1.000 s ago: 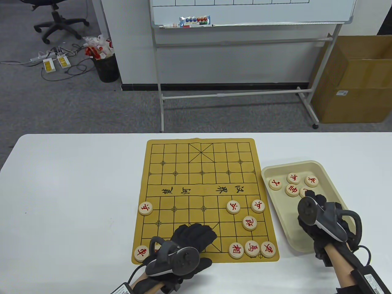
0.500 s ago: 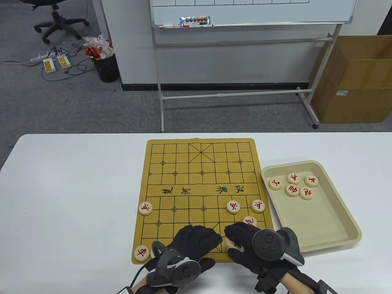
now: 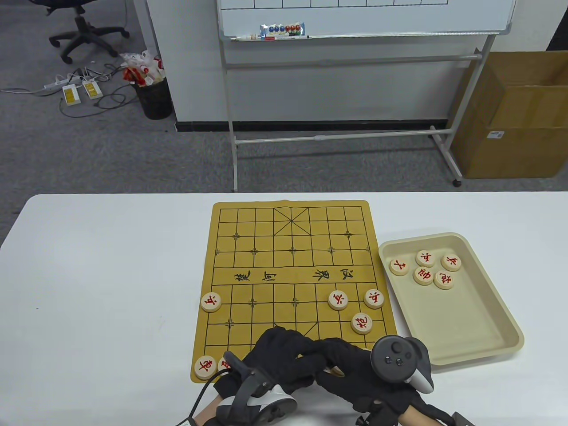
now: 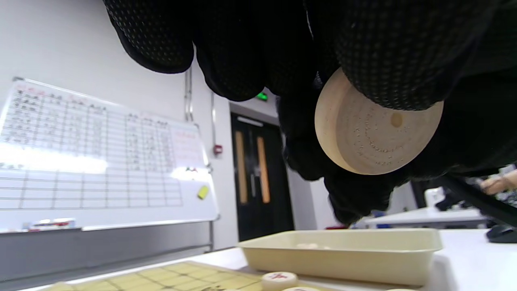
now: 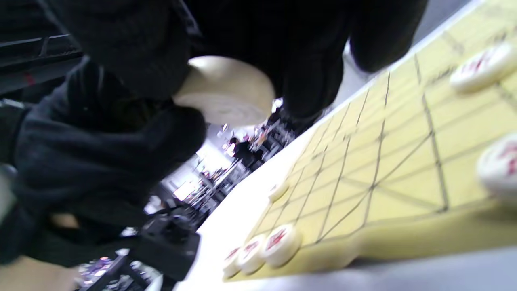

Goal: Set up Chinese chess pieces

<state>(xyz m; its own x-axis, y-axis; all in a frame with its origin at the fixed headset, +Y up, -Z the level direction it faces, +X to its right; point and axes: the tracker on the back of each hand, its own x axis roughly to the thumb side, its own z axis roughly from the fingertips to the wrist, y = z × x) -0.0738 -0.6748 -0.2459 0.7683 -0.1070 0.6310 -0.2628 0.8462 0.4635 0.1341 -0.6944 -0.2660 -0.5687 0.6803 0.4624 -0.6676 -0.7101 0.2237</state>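
Observation:
My two gloved hands meet over the near edge of the yellow board (image 3: 293, 266). Between them is a pale wooden chess piece (image 3: 336, 371), of which only a sliver shows from above. In the left wrist view its blank underside (image 4: 371, 133) is pinned under my left hand's fingers (image 4: 303, 81). In the right wrist view my right hand (image 5: 242, 60) pinches the same disc (image 5: 230, 95), and the other glove touches it. Left hand (image 3: 306, 355) and right hand (image 3: 330, 355) overlap. Red-lettered pieces stand on the board (image 3: 211, 302), (image 3: 338, 300), (image 3: 362, 323).
A cream tray (image 3: 461, 310) right of the board holds several red-lettered pieces (image 3: 424, 268) at its far end. Another piece (image 3: 205, 367) sits at the board's near left corner. My right hand covers the near right row. Beyond the table stand a whiteboard and a cardboard box.
My right hand left the tray carrying a piece, crossed to the board's near edge and now meets my left hand. My left hand shifted slightly right and closed in on the piece.

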